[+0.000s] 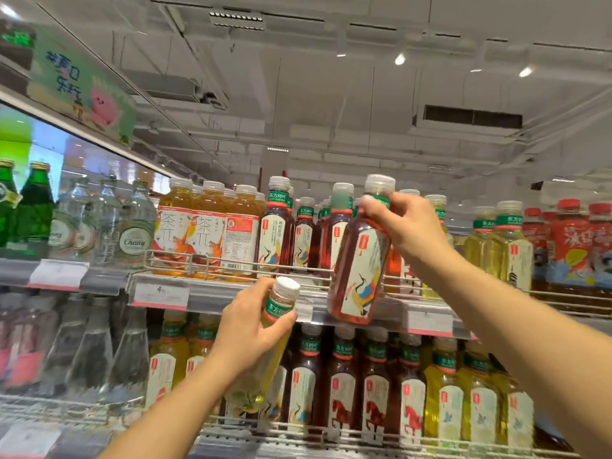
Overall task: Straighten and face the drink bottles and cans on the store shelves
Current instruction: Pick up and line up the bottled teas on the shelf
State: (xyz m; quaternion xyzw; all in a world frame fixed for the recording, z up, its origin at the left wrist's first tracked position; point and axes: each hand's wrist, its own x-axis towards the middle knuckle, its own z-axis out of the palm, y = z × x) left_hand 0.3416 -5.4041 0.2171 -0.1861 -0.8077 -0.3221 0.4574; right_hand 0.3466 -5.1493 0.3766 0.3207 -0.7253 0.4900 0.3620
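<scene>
the right hand [405,226] grips the neck of a dark red tea bottle [359,260], held tilted in the air just in front of the upper shelf's front edge [231,293]. the left hand [251,329] is wrapped round a yellow tea bottle [281,309], tilted below that edge, in front of the lower shelf's bottles [374,385].

Her right hand [409,228] grips a tilted dark tea bottle [359,260] by the neck before the upper shelf [231,294]; the left hand [255,329] holds a yellow tea bottle [265,369] lower down.
</scene>
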